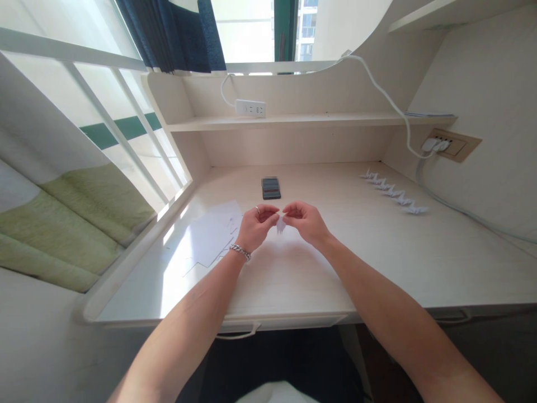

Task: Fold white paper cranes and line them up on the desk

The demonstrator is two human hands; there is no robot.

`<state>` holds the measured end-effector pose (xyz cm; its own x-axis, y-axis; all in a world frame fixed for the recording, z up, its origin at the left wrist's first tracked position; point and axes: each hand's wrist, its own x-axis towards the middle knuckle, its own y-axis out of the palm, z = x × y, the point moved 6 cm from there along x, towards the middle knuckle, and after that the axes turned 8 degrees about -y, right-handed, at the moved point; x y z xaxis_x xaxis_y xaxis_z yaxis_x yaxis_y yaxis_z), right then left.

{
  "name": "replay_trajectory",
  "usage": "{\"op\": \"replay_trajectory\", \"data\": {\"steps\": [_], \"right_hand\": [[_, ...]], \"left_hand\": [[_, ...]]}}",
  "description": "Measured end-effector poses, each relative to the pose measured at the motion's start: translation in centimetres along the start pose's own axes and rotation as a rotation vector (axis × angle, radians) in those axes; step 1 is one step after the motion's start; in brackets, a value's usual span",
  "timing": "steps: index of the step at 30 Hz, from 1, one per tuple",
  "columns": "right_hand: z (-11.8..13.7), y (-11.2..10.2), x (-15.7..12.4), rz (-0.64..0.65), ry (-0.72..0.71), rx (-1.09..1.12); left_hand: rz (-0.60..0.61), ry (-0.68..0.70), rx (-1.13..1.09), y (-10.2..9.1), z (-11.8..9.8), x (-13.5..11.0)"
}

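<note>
Head view. Both hands meet above the middle of a pale wood-grain desk [323, 285], working on one small folded piece of white paper [281, 225]. The left hand [257, 225] pinches its left side between thumb and fingertips; the right hand [308, 222] pinches the right side in the same manner, the two sets of fingertips lying just beside each other. The paper hangs below the fingertips; its exact folded form is too small to tell, as is whether its lower end touches the desk. A ring [257, 210] and a silver chain bracelet [240, 252] are worn on the left side.

Just beyond the hands lies a dark rectangular object [271, 188], its kind unclear. To the left, loose white paper sheets [210, 229] overlap, partly in bright sunlight, with small scraps near their right edge. At the far right, well apart from the hands, small white paper cranes [393, 192] stand in a diagonal row. Above the desk, a shelf [302, 121] bears a white power strip [250, 108]. On the right wall, plugs fill part of a socket panel [461, 147], from which a white cable [390, 101] rises. A dark blue curtain [180, 36] hangs beside the window.
</note>
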<state>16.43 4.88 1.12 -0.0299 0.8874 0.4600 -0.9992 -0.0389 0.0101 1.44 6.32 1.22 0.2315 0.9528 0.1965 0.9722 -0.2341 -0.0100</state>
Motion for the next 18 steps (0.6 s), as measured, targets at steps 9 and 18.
{"op": "replay_trajectory", "data": {"steps": [9, 18], "right_hand": [[0.1, 0.4, -0.4, 0.075, 0.060, -0.219], [1.2, 0.0, -0.6, -0.032, -0.013, -0.372]], "left_hand": [[-0.113, 0.141, 0.223, 0.1, -0.9, -0.6], [-0.111, 0.169, 0.208, 0.3, -1.5, -1.1]]}}
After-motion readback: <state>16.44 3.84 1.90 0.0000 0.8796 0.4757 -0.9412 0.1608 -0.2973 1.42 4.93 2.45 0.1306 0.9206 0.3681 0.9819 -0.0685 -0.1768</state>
